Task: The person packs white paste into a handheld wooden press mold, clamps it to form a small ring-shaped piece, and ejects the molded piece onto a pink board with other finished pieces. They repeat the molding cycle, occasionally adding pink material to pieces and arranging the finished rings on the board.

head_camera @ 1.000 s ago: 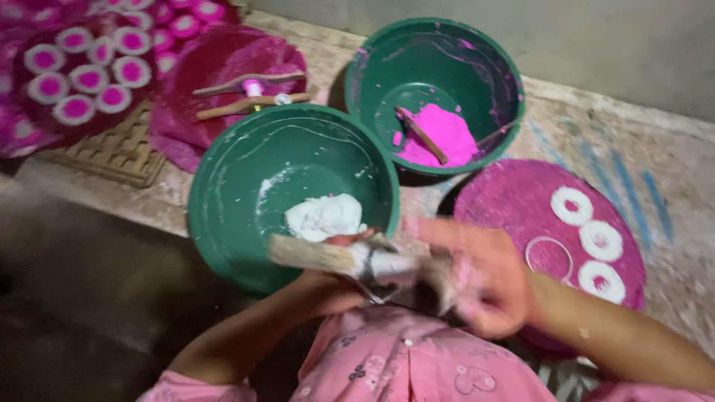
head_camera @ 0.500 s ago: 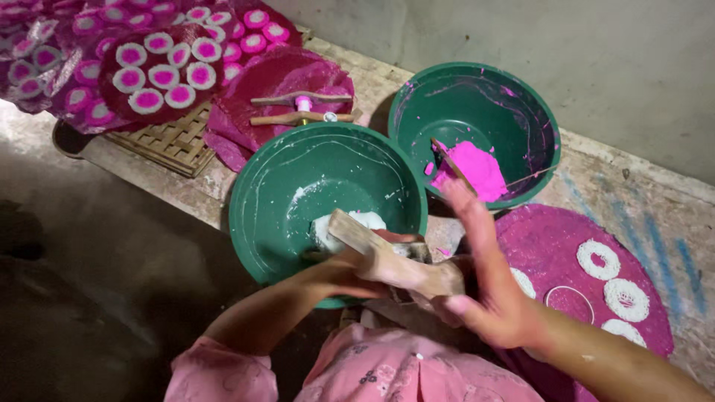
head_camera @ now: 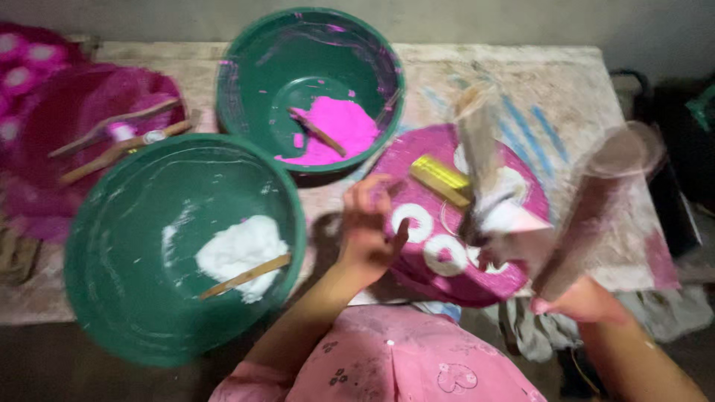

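Observation:
My left hand [head_camera: 369,227] hovers with its fingers apart and holds nothing, at the left edge of a round pink board [head_camera: 514,272]. Two white paste rings [head_camera: 445,255] and a short yellow stick [head_camera: 441,179] lie on that board. My right hand [head_camera: 573,298], heavily blurred, is at the board's right side. It seems to grip a blurred stick-like tool [head_camera: 480,160] with a white-smeared end over the board. To the left stands a green bowl [head_camera: 119,298] of white paste [head_camera: 238,253] with a wooden stick [head_camera: 246,275] lying in it.
A second green bowl [head_camera: 246,67] behind holds pink paste [head_camera: 339,123] and a stick [head_camera: 316,132]. Another pink board [head_camera: 74,104] with wooden sticks is at far left. The pale tabletop [head_camera: 536,74] has blue streaks. Crumpled cloth [head_camera: 536,331] hangs at the front edge; dark objects stand at right.
Both hands have moved right, from above the white-paste bowl to the pink board. My left hand let go of the tool. The view has swung right.

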The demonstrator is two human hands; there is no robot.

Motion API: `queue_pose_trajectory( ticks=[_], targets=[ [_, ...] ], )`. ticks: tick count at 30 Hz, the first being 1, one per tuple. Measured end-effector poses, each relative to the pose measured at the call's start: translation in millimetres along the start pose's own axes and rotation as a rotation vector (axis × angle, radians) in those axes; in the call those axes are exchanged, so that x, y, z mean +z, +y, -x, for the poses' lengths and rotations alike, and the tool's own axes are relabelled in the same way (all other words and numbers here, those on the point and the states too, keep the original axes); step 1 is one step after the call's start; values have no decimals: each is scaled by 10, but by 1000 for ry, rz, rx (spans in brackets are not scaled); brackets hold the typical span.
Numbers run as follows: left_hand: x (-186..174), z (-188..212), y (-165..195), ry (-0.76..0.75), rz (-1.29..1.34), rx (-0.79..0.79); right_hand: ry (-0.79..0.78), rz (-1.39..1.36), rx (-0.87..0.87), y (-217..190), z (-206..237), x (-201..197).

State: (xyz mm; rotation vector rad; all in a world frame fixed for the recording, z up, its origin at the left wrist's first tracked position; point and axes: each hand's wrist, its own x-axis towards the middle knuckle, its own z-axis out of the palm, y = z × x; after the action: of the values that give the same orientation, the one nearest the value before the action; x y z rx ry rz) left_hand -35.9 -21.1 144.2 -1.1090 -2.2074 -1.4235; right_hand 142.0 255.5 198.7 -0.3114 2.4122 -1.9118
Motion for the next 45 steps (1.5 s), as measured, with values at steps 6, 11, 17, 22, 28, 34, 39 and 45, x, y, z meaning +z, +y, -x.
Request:
queue_pose_trajectory(
  ticks=[6,11,17,22,28,34,39,45],
  targets=[
    [1000,35,-188,-461,-182,70,425,-223,10,-143,639,-15],
    [1220,-66,-246,-603,138,-63,441,-242,112,-13,982,-36],
    [1170,-649,-92,-574,2117,-508,88,-420,601,424,968,-125],
    [1362,-703,-4,-503,2306,-347,6,-479,976,346,748,-417],
    [1898,-747,-364,-98,2419,-383,4,65,1100,147,257,-914],
    [2005,-699,-796,1,2521,-341,-48,262,977,72,-253,-640],
    [2022,-568,-967,57,2553,-363,-54,233,974,2,-399,-456],
    [2290,-526,-782,157,2570,-519,11,367,1048,-70,-317,-546]
  ],
)
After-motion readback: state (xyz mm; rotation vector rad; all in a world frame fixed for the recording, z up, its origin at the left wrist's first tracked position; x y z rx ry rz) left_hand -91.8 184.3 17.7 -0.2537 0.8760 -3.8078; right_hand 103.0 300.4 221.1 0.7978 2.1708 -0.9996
